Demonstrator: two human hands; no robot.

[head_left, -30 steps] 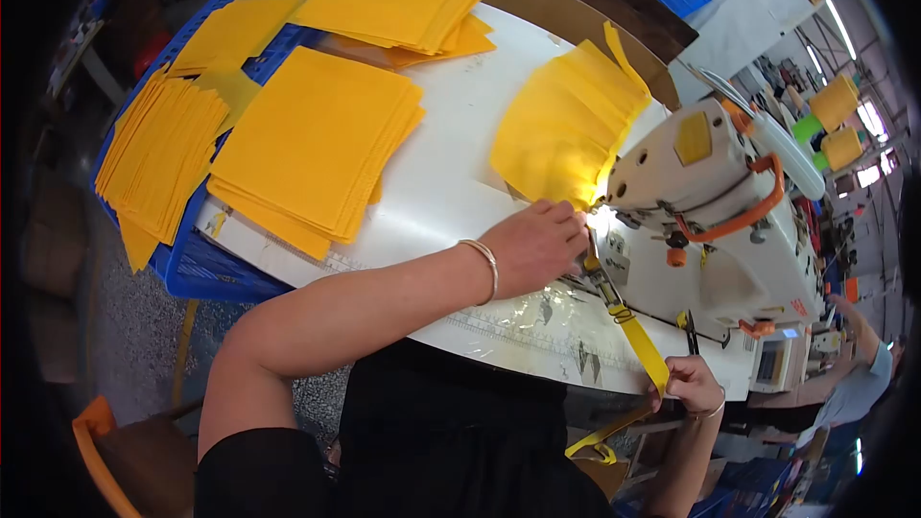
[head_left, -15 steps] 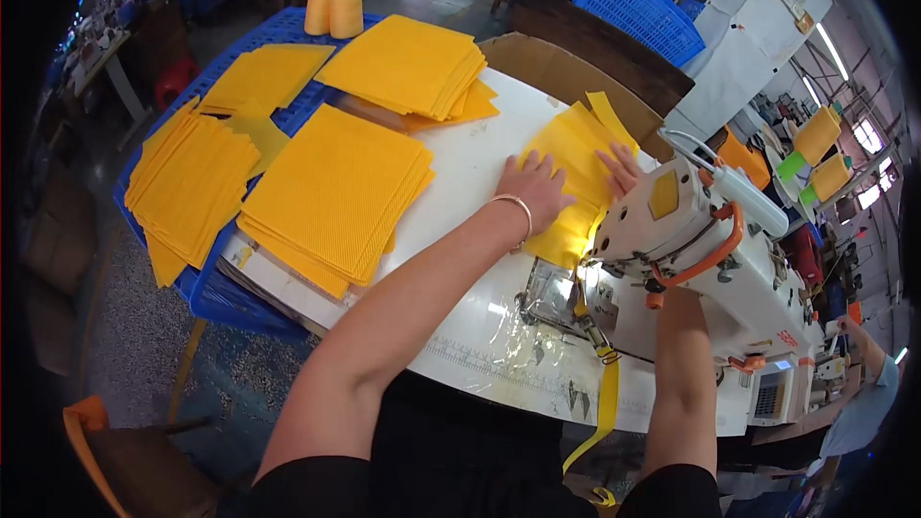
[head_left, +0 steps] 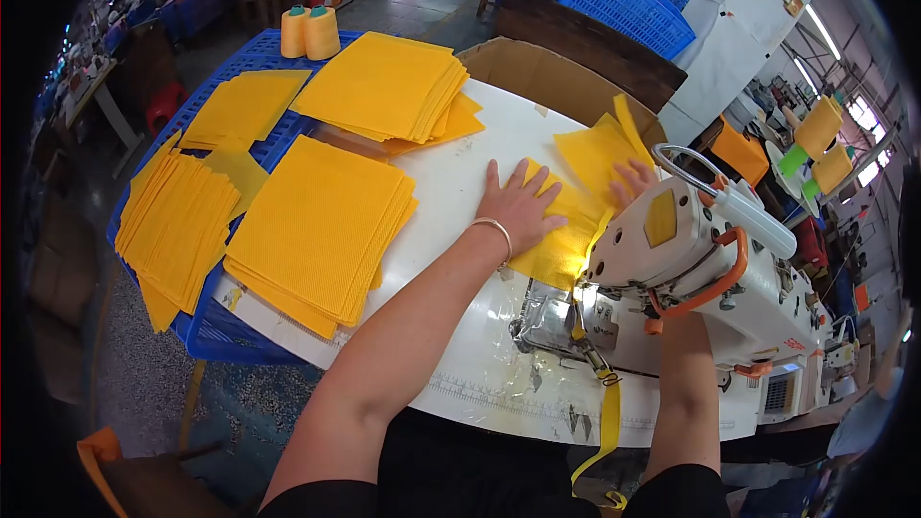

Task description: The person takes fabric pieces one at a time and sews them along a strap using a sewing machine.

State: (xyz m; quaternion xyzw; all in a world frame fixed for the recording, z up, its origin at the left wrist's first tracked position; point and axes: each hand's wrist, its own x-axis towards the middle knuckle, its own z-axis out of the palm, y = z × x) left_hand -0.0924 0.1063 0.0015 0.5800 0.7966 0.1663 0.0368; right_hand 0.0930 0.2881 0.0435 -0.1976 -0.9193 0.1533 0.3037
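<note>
My left hand [head_left: 518, 209] lies with spread fingers on the left edge of a yellow fabric piece [head_left: 561, 242]. Behind the sewing machine head [head_left: 638, 235], my right hand [head_left: 631, 182] rests on the fabric's right side, its fingers apart and its wrist hidden by the machine. The fabric runs under the lit needle area, with a fold standing up at its far end. A yellow strip [head_left: 610, 417] passes through a metal guide [head_left: 595, 357] in front of the needle and hangs over the table's front edge.
Stacks of yellow sheets [head_left: 321, 225] lie on the white table [head_left: 460, 345] and on a blue crate [head_left: 216, 331] at the left. Two thread cones [head_left: 320, 34] stand behind them. A cardboard box [head_left: 547, 77] adjoins the table's far edge. Another person's arm [head_left: 887, 374] shows at the far right.
From beside the needle and the strip at the front edge, both hands have moved up onto the fabric. Lately my left hand has spread wider and shifted slightly left and down.
</note>
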